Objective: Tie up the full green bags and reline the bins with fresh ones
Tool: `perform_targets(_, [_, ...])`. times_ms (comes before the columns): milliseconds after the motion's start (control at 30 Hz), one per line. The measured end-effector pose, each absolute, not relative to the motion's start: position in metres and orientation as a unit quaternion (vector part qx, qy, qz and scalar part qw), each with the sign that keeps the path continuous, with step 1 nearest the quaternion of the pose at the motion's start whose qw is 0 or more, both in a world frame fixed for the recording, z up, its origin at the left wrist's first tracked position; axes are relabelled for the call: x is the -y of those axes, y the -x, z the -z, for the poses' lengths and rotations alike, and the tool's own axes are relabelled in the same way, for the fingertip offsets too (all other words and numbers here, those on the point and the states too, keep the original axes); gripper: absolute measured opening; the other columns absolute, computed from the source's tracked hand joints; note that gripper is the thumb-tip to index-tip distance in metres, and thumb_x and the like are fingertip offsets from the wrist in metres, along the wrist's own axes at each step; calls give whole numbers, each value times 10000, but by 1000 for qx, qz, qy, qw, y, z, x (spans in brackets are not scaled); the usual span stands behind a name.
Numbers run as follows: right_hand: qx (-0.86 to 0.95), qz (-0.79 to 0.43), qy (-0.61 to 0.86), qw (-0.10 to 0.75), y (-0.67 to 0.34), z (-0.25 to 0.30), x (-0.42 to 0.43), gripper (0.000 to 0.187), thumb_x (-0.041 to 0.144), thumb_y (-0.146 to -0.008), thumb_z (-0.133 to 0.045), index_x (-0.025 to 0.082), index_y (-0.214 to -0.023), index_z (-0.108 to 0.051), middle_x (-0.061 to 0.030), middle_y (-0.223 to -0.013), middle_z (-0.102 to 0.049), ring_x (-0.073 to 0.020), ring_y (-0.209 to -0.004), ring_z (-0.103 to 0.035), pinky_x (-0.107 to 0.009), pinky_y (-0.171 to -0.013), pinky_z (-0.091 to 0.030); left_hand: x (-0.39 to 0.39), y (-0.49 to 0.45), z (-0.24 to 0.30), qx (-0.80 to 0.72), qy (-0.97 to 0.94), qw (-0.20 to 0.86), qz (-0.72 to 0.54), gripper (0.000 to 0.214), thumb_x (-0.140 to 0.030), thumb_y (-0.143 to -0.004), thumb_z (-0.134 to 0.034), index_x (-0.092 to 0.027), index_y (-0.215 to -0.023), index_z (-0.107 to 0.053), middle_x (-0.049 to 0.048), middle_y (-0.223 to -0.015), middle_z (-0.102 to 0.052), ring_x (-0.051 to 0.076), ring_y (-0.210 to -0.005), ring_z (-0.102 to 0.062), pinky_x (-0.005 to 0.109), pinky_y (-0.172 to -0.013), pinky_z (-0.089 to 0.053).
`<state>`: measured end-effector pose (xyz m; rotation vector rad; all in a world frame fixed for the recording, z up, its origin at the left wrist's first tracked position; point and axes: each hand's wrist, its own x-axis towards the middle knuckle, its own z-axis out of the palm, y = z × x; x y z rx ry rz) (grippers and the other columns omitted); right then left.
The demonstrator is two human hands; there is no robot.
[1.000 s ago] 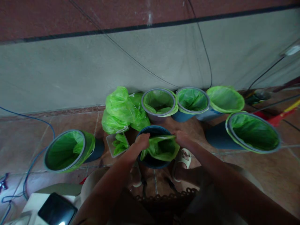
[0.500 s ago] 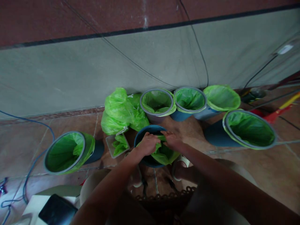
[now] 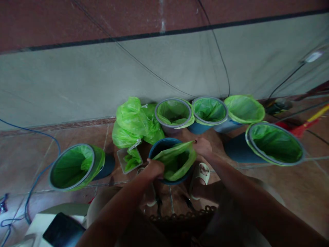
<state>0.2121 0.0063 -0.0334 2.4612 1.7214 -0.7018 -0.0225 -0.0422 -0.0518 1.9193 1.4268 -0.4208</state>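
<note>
A dark blue bin (image 3: 161, 145) stands on the floor just in front of me, with a green plastic bag (image 3: 176, 160) stretched across its mouth. My left hand (image 3: 155, 167) pinches the bag's edge at the bin's near left rim. My right hand (image 3: 203, 146) grips the bag's opposite edge at the far right rim. Both hands are closed on the plastic, and the bag's mouth is pulled open between them.
Several blue bins lined with green bags (image 3: 174, 113) (image 3: 275, 144) (image 3: 74, 166) stand around, some tipped on their sides. A pile of green bags (image 3: 136, 121) and a clear box (image 3: 128, 159) of bags sit left of the bin. Cables run along the wall and floor. A white sandal (image 3: 200, 173) lies below the bin.
My hands, close together over the bin half a second ago, have moved apart. The bag's mouth is now stretched wider across the rim.
</note>
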Motion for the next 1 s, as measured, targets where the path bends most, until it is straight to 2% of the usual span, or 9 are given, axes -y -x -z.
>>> perform_targets(67, [-584,233,-776,50,-208,34,-2,337,220,-852,-494,176,-1053,-761,-175,-1010,-735,-307,-950,-693,-350,-759,-515,33,18,42,-532,-761,315,199,207,-277,-640,-786,-145,-777,-705,145,-920,-730,374,-982,-653,588,-1001,-395])
perform_targets(167, [-620,231,-749,40,-203,35,1,347,199,-864,-467,217,-1064,-750,-120,-1027,-737,-261,-955,-692,-313,-790,-503,17,13,38,-565,-778,240,134,356,-385,-880,-526,-155,-1121,-651,145,-1134,-687,288,-1065,-643,404,-956,-480])
perform_targets(267, [-642,241,-727,14,-202,36,-1,337,193,-866,-469,226,-1062,-741,-77,-1040,-741,-218,-953,-685,-265,-798,-489,6,14,54,-602,-768,212,54,445,-288,-898,-490,-118,-1307,-526,148,-1276,-618,240,-1175,-590,331,-1022,-438])
perform_targets(367, [-657,263,-706,-15,-203,38,-2,326,187,-868,-471,227,-1052,-738,-52,-1041,-747,-188,-950,-679,-233,-795,-475,0,17,78,-594,-765,242,53,548,-220,-869,-515,-83,-1395,-444,159,-1393,-536,230,-1277,-519,314,-1087,-382])
perform_targets(467, [-658,276,-700,-36,-204,39,-2,324,179,-869,-468,223,-1042,-738,-44,-1019,-752,-175,-924,-682,-222,-778,-471,0,18,95,-561,-769,297,74,515,-196,-863,-506,-118,-1372,-499,132,-1376,-564,222,-1262,-538,312,-1085,-389])
perform_targets(600, [-652,288,-699,-53,-207,39,-2,315,173,-864,-471,224,-1019,-740,-31,-997,-756,-164,-903,-682,-213,-757,-469,1,13,102,-525,-776,335,96,344,-212,-839,-536,-183,-1156,-667,91,-1235,-659,220,-1143,-617,319,-1008,-457])
perform_targets(700, [-645,293,-704,-55,-209,37,-2,312,180,-866,-468,218,-1015,-740,-30,-972,-758,-161,-885,-684,-207,-745,-466,2,9,103,-520,-777,340,98,266,-236,-811,-571,-206,-1041,-701,68,-1145,-694,221,-1082,-639,328,-961,-484])
perform_targets(933, [-640,294,-708,-52,-209,35,0,316,182,-876,-461,215,-1022,-739,-42,-975,-757,-169,-902,-685,-218,-747,-465,6,6,100,-505,-772,375,90,410,-254,-766,-606,-220,-1172,-651,56,-1074,-716,226,-1015,-657,325,-892,-504])
perform_targets(1000, [-641,289,-710,-48,-208,34,0,321,186,-883,-456,215,-1035,-736,-44,-993,-754,-171,-917,-686,-219,-762,-467,8,4,97,-495,-776,377,106,339,-262,-780,-593,-245,-1107,-684,41,-1047,-721,231,-1018,-657,333,-900,-497])
